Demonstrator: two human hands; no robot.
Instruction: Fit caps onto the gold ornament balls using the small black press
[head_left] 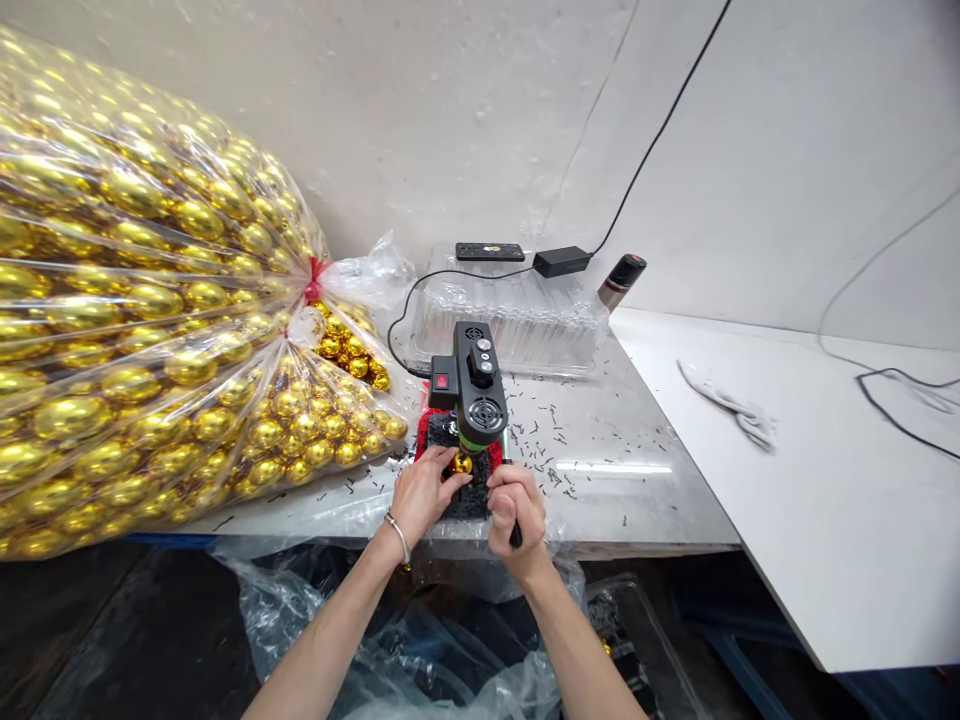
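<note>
A small black and green bench drill press stands on the table. Beneath its head, my left hand steadies a shiny gold ball between thumb and fingers. My right hand is wrapped round the black lever handle at the machine's right side. The lower end of the drill head hides the contact with the ball. Red and black material surrounds the base.
Large clear bags of gold balls fill the left. Behind the machine lie stacked clear plastic trays, a power adapter and a dark bottle. Black shavings litter the table. A white glove rests on the right tabletop.
</note>
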